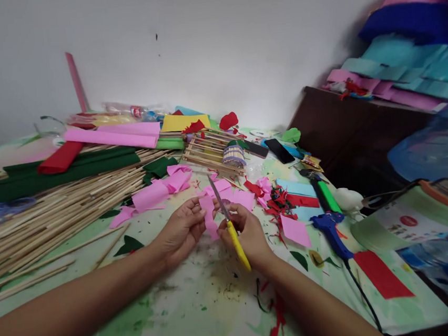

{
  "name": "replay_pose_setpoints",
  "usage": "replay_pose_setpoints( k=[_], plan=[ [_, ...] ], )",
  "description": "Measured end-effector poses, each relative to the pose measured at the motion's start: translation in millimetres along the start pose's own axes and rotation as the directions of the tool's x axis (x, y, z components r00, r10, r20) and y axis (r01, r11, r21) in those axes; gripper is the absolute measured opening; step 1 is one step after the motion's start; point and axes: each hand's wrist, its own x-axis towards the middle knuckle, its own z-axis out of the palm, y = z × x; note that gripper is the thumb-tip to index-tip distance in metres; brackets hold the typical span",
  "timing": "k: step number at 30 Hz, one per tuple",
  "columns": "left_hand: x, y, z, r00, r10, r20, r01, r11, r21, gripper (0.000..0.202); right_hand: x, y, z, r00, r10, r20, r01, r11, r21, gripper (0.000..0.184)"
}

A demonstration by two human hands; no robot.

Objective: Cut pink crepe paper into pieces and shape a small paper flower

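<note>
While the left hand [185, 223] pinches a narrow, pink, paper-like strip [209, 217] above the green-patterned worktop [171, 326], the right hand's [251, 235] grip is wrapped around yellow-handled metal scissors [237, 246]; cutting looks partway, one pink square [296, 231] trimmed, a long pink roll [114, 137] seemingly uncut.

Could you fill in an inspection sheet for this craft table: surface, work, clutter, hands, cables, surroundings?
Surface: green-and-white tablecloth, dark specks near the middle.
Work: pink strip and yellow-handled scissors.
Clutter: thin sticks at left; red and green scraps at right.
Hands: left hand holds the strip; right hand holds the scissors.
Cables: black cord from the blue glue gun.
Surroundings: pale wall behind; dark furniture at right.
</note>
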Motion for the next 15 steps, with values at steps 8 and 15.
replay_pose_setpoints(
  k=[8, 15],
  plan=[
    [-3.2, -3.2, -4.7, 0.998, -0.064, -0.028, 0.065, 0.997, 0.051, 0.029, 3.2, -1.8, -2.4, 0.999, -0.009, -0.041, 0.012, 0.998, 0.063, 0.034],
    [1.2, -2.4, -7.4, 0.999, 0.006, -0.043, -0.002, 0.994, 0.106, 0.037, 2.5, 1.8, -2.6, 0.998, -0.039, -0.051, 0.039, 0.999, -0.012, 0.035]
  ],
)
